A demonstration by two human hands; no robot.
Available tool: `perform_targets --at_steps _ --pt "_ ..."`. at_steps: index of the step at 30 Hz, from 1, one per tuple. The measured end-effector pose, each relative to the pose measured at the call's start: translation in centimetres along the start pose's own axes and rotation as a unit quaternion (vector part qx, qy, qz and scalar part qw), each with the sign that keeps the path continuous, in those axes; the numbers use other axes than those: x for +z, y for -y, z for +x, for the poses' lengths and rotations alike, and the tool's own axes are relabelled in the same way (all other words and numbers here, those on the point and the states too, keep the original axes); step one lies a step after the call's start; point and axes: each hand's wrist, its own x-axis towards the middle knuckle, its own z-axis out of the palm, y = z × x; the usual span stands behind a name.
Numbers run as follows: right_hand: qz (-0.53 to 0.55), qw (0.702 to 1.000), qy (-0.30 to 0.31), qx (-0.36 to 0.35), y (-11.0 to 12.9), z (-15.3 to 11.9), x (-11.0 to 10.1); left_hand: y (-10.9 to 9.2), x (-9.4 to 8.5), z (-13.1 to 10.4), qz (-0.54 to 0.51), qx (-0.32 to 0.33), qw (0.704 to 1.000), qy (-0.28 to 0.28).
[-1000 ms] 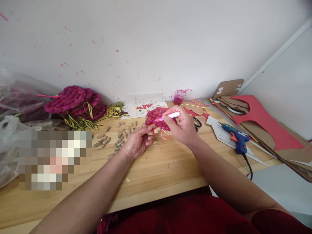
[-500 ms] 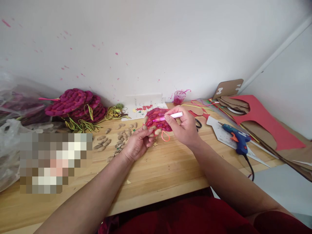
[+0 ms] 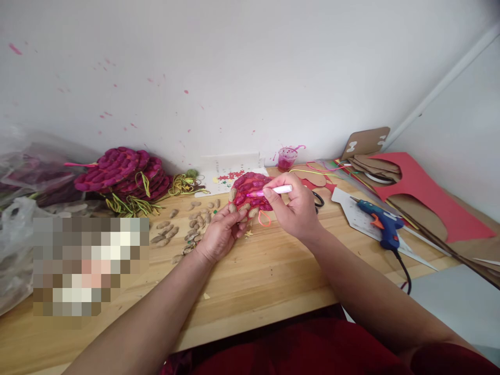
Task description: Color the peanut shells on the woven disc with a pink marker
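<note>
My left hand grips the lower left edge of a red backing covered with peanut shells, tilted above the table. Most of its shells are coloured magenta; a few along the lower left edge are bare tan. In my right hand is a white-handled paintbrush, pinched between thumb and fingers. The pink tip of the brush rests at the shells near the middle of the piece. An orange cord loop hangs from its lower edge. Loose peanuts lie left of my hands.
A stack of magenta peanut discs with yellow-green yarn stands at the left. At the back is a plastic cup of magenta paint. A blue glue gun lies on the right, near red card. Plastic bags fill the left edge.
The brush tip has shifted slightly within the middle of the shells, and the handle sits a little lower. My left hand keeps its hold. The whole view has moved slightly.
</note>
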Motion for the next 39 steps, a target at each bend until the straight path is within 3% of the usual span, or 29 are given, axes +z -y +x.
perform_targets --at_steps 20,31,39 --pt "-0.04 0.999 0.009 -0.032 1.2 -0.5 0.7 -0.4 0.1 -0.1 -0.026 -0.01 1.0 -0.01" --pt "-0.03 0.999 0.025 -0.017 1.3 -0.8 1.0 -0.5 0.1 -0.1 -0.022 0.003 1.0 -0.009" --pt "-0.007 0.999 0.029 0.018 0.7 -0.2 0.0 0.0 -0.3 -0.1 0.027 0.016 0.999 0.012"
